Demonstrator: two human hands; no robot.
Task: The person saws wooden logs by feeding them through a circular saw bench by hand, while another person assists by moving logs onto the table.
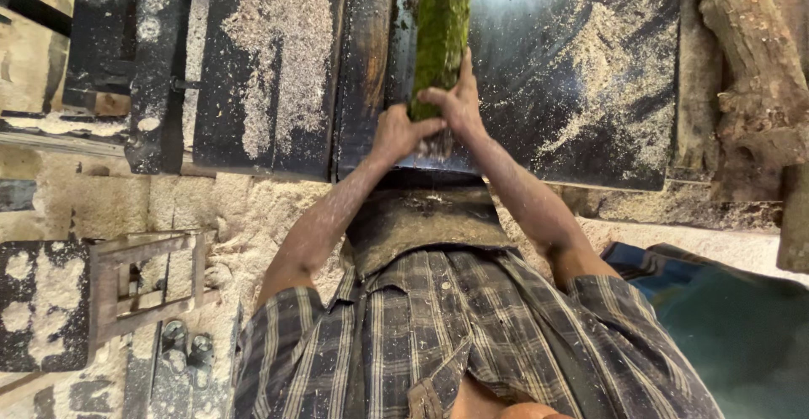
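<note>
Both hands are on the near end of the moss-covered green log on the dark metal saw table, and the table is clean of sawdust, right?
Not quite. The head view shows both hands, left hand and right hand, on the near end of the moss-covered green log, but the dark metal saw table is strewn with pale sawdust, not clean.

Both hands pressed against the near end of a mossy green log (440,36) that lay lengthwise on a dark metal table (581,74) dusted with sawdust. The left hand (396,131) was curled against the log's end, knuckles up. The right hand (457,99) lay along the log's right side, fingers stretched forward and thumb hooked over the end. The person wore a checked shirt (438,335) with sleeves rolled above the elbows. A rough, bare branch (750,57) rested to the right of the table. Sawdust covered the floor (244,217) on the left.
</note>
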